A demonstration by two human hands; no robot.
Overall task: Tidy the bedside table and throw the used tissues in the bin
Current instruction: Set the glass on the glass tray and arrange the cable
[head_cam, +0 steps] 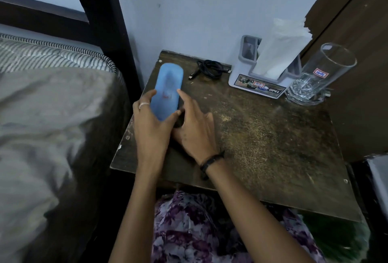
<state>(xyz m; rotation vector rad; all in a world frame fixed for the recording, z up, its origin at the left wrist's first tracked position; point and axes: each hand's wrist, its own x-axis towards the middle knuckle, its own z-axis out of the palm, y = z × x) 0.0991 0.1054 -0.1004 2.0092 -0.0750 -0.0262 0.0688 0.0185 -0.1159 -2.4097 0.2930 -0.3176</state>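
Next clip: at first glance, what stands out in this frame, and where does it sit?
The blue case draws the eye first, at the bedside table's left edge with the left hand and right hand meeting around its near end. Behind, a tissue holder stands against the wall with a clear glass beside it, and a coiled black cable lies in between.

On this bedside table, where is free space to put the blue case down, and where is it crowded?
The bedside table is bare across its middle and near right part, right of both hands. The back edge is crowded: black cable, tissue holder, glass. The left hand and right hand hold the blue case at the left edge.
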